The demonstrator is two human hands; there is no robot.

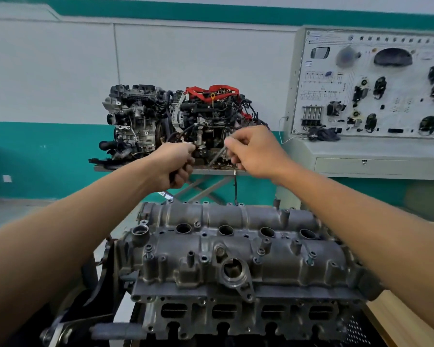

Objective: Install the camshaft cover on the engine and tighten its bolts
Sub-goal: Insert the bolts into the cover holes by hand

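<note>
Engine (236,316): cover (236,251) seated on top, four round wells in a row, bolts (148,249) standing in edge holes. Above the engine's far side: left hand (176,164) grips dark handle (173,176); right hand (253,151) fingers curled, contents unclear.

Dark tool (172,177) mostly buried in my left hand (177,165), thin grey piece (218,155) pinched by my right hand (254,152) too blurred to name, engine (236,311) cut by lower edge, training panel (376,116) cut at right, labels unreadable
</note>
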